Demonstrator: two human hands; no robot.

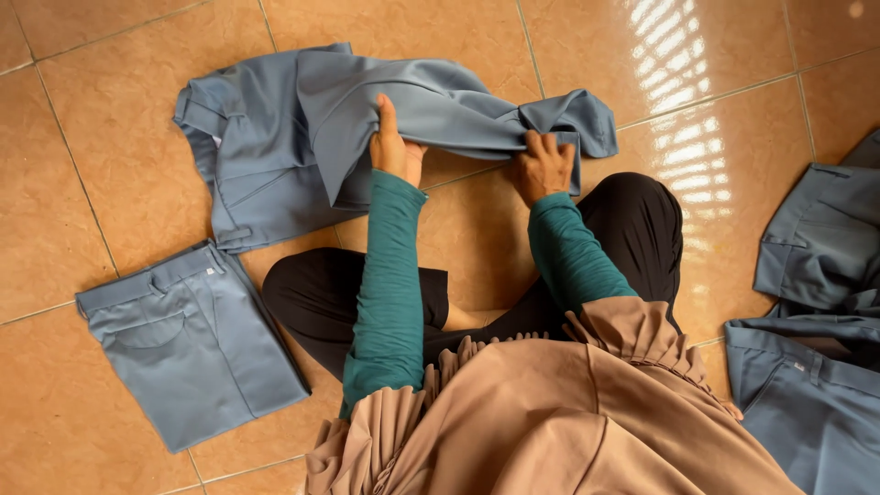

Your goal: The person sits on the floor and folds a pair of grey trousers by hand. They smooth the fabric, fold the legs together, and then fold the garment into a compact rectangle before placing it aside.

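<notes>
1. Left hand (394, 147): raised off the floor, fingers pointing away from the body, thumb side up; it grips a fold of the grey-blue trousers (367, 119) near their middle. Forearm in a teal sleeve (390, 266) stretches straight forward from the lap.
2. Right hand (544, 167): back of the hand up, fingers curled over the cloth; it clutches the leg end of the same trousers. Its forearm, in a matching teal sleeve, angles forward and slightly inward.
3. Grey-blue trousers: spread on the tiled floor (110, 137) ahead of the crossed legs; waistband end lies flat at the left, the leg section is lifted and stretched between the two hands.
4. Folded trousers (188, 344): same grey-blue cloth, a neat rectangle flat on the tiles at the person's left, apart from both hands.
5. Pile of unfolded trousers (816, 321): same colour, loosely heaped at the right edge of view, well apart from the hands.
6. Person: seated cross-legged in black trousers (321, 293), with a tan pleated garment (550, 412) in the foreground.
</notes>
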